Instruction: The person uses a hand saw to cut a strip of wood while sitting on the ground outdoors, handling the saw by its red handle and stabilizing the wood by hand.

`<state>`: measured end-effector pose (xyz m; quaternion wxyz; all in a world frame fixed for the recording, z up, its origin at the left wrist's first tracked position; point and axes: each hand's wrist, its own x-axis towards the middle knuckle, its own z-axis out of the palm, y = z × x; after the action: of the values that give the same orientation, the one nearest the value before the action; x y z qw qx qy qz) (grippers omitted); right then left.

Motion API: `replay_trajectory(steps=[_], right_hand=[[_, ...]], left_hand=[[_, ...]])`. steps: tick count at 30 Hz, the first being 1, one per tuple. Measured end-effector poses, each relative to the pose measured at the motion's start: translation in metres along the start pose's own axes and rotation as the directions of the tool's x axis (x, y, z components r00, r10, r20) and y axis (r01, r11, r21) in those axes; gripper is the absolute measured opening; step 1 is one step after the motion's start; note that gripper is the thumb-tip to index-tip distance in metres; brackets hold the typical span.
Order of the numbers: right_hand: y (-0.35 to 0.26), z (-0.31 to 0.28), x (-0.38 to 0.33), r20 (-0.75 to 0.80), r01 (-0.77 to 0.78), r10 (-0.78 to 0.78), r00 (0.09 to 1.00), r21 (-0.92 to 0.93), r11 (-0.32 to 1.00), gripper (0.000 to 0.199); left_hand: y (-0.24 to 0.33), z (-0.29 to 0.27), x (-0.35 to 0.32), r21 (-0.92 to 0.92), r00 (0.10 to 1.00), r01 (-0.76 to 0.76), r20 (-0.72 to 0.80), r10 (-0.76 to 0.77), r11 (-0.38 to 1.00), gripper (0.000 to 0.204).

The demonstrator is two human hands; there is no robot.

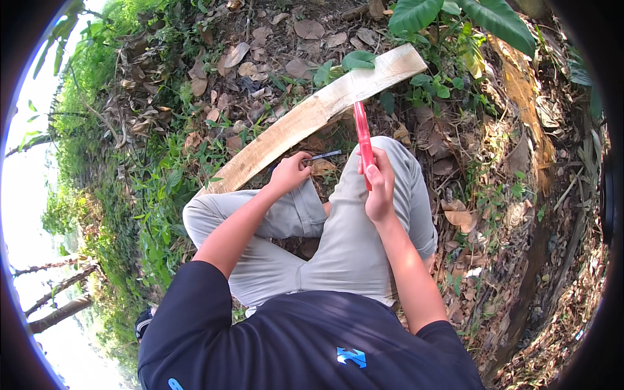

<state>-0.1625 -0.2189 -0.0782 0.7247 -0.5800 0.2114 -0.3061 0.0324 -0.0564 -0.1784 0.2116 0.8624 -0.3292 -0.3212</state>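
Note:
A long pale wooden plank (292, 127) lies slanting across the ground before my knees, its far right end raised in the view. My right hand (380, 185), above my right knee, is closed round a long, narrow red tool that looks like a hacksaw (363, 133), seen edge-on. Its far end meets the plank's near edge, beside a thin line across the wood. Over my left shin, my left hand (290, 172) grips a slim metal tool (325, 155) by its dark end, its narrow blade-like part pointing right. Its exact kind is unclear.
Dry leaves (309, 29) and low green plants cover the ground. A broad-leaved plant (422, 16) overhangs the plank's far end. On the right lies a rough log (520, 84). My bent legs (351, 240) are close to the plank.

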Motion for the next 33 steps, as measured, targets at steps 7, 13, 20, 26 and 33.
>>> replay_trajectory(steps=[7, 13, 20, 26, 33], right_hand=[[0.003, -0.004, 0.0, 0.0, 0.01, -0.01, 1.0, 0.002, 1.0, 0.046], [-0.002, -0.002, 0.001, 0.01, -0.007, 0.007, 1.0, -0.003, 1.0, 0.047], [0.004, -0.003, 0.001, -0.013, -0.04, 0.04, 0.999, -0.022, 0.999, 0.05], [0.003, -0.003, 0.001, -0.004, -0.045, 0.045, 0.999, -0.002, 0.999, 0.051], [0.004, -0.005, 0.002, -0.018, -0.056, 0.057, 0.998, 0.024, 0.998, 0.054]], left_hand=[[-0.045, -0.047, 0.0, -0.165, 0.974, -0.049, -0.228, 0.01, 0.985, 0.055], [-0.062, -0.075, 0.006, 0.203, 0.951, 0.022, -0.307, 0.042, 0.979, 0.079], [-0.054, -0.06, 0.015, 0.237, 0.928, 0.248, -0.336, -0.16, 0.939, 0.103], [-0.062, -0.056, 0.016, 0.227, 0.929, 0.159, -0.363, -0.067, 0.961, 0.094], [-0.07, -0.081, 0.019, 0.221, 0.963, 0.035, -0.267, 0.025, 0.975, 0.086]])
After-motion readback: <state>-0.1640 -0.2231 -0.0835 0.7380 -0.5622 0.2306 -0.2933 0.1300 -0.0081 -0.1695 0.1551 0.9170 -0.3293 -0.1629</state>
